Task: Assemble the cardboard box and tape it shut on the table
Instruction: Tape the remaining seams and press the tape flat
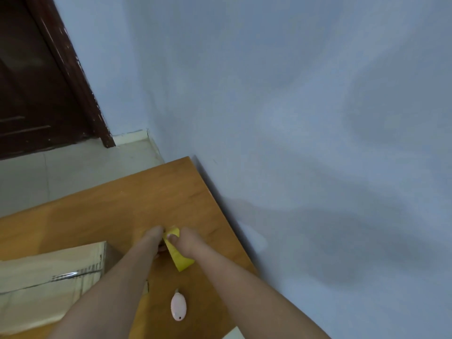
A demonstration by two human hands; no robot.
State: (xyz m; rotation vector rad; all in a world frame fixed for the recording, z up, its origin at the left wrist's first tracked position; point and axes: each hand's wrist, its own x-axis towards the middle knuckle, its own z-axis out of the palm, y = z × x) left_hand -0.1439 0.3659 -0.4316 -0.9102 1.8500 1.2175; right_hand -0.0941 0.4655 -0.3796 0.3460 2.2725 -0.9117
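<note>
Both hands, left hand (152, 237) and right hand (186, 243), pinch yellow tape roll (177, 253) over table (97, 209); cardboard box (49, 277) print blurred, unreadable.

Both hands' grips (168, 238) pinched together

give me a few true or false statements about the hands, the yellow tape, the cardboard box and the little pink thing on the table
1. Both hands are on the yellow strip of tape. True: the left hand and the right hand meet at its far end.
2. The brown cardboard box lies to the right of the arms. False: it lies to their left.
3. The small pink oval object is held in the right hand. False: it lies loose on the wooden table, between the forearms.
4. The table stands against the pale blue wall. True.
5. The yellow tape is stuck across the box. False: it is beside the box, in the hands.
</note>
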